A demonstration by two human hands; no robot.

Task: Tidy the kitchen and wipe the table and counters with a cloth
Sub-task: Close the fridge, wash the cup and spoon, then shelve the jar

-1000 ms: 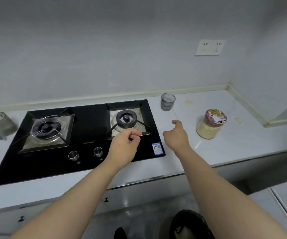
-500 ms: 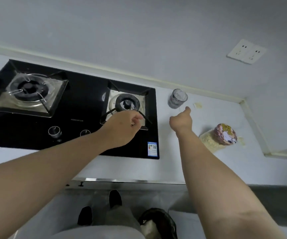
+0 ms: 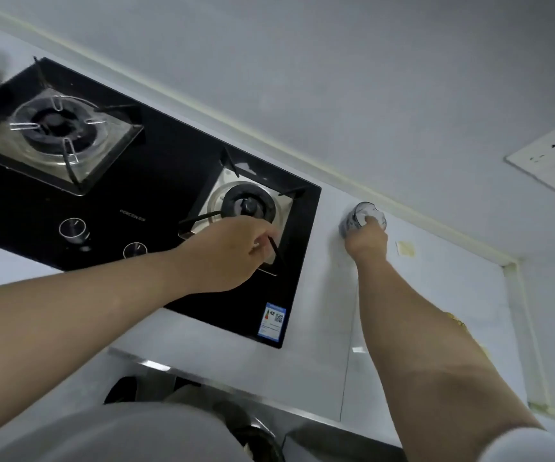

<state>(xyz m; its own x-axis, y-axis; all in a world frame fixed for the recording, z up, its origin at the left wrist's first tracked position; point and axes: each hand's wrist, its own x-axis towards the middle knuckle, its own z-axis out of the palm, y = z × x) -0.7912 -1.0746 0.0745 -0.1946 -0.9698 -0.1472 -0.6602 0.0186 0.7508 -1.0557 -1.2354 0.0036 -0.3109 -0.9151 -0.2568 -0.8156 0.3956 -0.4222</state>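
The small clear glass cup (image 3: 352, 217) stands on the white desk (image 3: 322, 311). The right hand (image 3: 367, 243) wraps its fingers round it, likely to lift it away so the desk can be wiped. The left hand (image 3: 226, 251) hangs curled over the black glass stove (image 3: 169, 201). I cannot tell if it holds anything.

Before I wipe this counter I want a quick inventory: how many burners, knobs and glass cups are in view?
Burners: 2
Knobs: 2
Glass cup: 1
Total: 5
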